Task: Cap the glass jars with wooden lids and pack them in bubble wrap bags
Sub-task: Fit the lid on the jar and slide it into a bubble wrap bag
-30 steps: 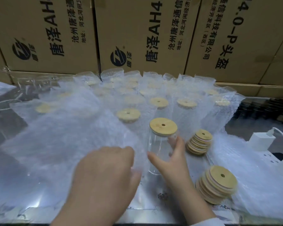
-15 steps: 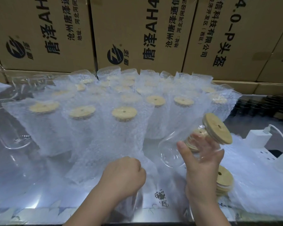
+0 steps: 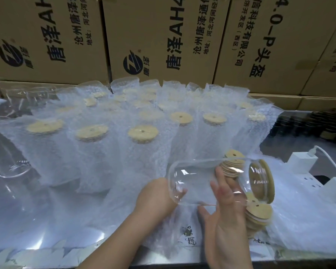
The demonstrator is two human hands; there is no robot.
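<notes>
A clear glass jar (image 3: 198, 183) with a wooden lid (image 3: 264, 181) on it lies sideways in the air, lid end to the right. My right hand (image 3: 229, 226) holds it from below and behind, and its fingers show through the glass. My left hand (image 3: 153, 197) is curled at the jar's base and grips a flat bubble wrap bag (image 3: 113, 214) that lies on the shiny table. Several capped jars in bubble wrap bags (image 3: 144, 152) stand in rows behind.
Two stacks of loose wooden lids (image 3: 259, 212) (image 3: 231, 166) sit to the right of my hands. An uncapped glass jar (image 3: 6, 158) stands at the far left. A white charger and power strip (image 3: 303, 160) lie at right. Cardboard boxes (image 3: 163, 35) wall the back.
My right hand lifted the capped jar off the table and tipped it from upright to lying sideways. My left hand pulled a bubble wrap bag toward me, up to the jar's base.
</notes>
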